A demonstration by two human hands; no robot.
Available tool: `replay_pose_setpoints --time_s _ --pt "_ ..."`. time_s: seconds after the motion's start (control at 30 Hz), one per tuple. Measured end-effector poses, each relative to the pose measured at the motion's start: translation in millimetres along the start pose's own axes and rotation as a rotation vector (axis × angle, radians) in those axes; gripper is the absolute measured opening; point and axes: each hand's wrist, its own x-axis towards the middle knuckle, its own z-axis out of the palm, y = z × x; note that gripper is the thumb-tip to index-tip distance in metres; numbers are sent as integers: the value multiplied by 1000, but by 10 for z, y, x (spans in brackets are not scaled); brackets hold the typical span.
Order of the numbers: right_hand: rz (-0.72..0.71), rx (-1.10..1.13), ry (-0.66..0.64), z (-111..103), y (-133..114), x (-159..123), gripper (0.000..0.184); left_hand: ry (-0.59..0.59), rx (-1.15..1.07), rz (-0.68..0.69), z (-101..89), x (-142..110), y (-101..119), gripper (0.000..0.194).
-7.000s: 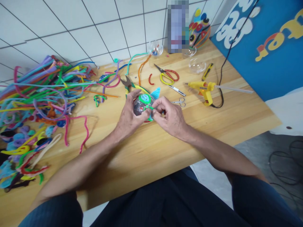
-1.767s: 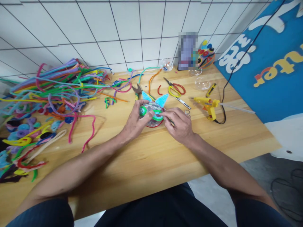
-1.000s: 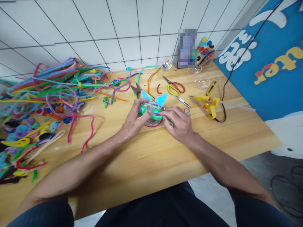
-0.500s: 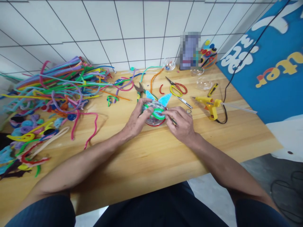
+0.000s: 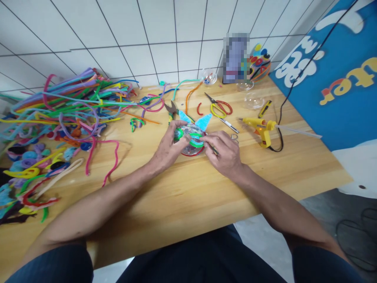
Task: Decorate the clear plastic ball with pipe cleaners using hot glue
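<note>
My left hand [image 5: 169,146] grips the left side of a round, clear craft ball [image 5: 191,150], its thumb pressed on the front. Two light-blue pointed ears [image 5: 204,122] rise from the top, and a red strip runs along the lower edge. On the front lies a green and light-blue pipe cleaner loop [image 5: 195,142]; another green loop is partly covered by my left hand. With fingers pinched, my right hand [image 5: 223,153] holds the right end of the front loop. A small dark-green bit shows under its fingers, too small to name. Behind the ball lie pliers [image 5: 171,109].
A big pile of colourful pipe cleaners [image 5: 73,94] covers the left of the wooden table [image 5: 176,204]. Scissors [image 5: 219,109], a pen [image 5: 229,126], a yellow glue gun [image 5: 260,127] and a cutter knife [image 5: 265,109] lie to the right. Clear plastic half-shells [image 5: 253,101] stand behind.
The whole view has shifted slightly. Both hands keep their hold on the craft ball and the loop, with barely any visible finger movement.
</note>
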Motion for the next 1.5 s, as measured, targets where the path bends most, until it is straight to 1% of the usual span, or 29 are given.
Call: replay_pose_setpoints --time_s 0.1,0.27,0.43,0.53,0.67,0.77,0.97,1.17,1.4,1.5 --pt "-3 4 19 2 3 6 33 -2 0 -7 1 1 3 47" --pt "42 13 -5 -1 8 -1 33 -18 -22 -22 7 -2 -1 46" --pt "29 -36 19 16 2 -3 31 -8 -22 -7 15 -2 -11 46" --pt "-3 -43 41 16 -1 4 29 -5 -21 -7 17 -3 -10 47" --pt "6 -46 20 -6 -8 6 27 -12 -9 -9 18 -8 -5 48" --pt "28 -32 4 -17 -19 3 29 -11 -4 -5 23 -11 -5 48" --pt "15 -23 28 -17 -36 2 30 3 3 8 39 -16 -2 48" --pt "13 25 29 -25 -29 -3 37 13 -7 -1 44 -27 10 49" --pt "-19 -40 68 -8 -50 21 27 8 -32 -2 42 -20 3 49" --pt "-21 -47 59 -5 -52 26 27 14 -23 7 40 -17 9 49"
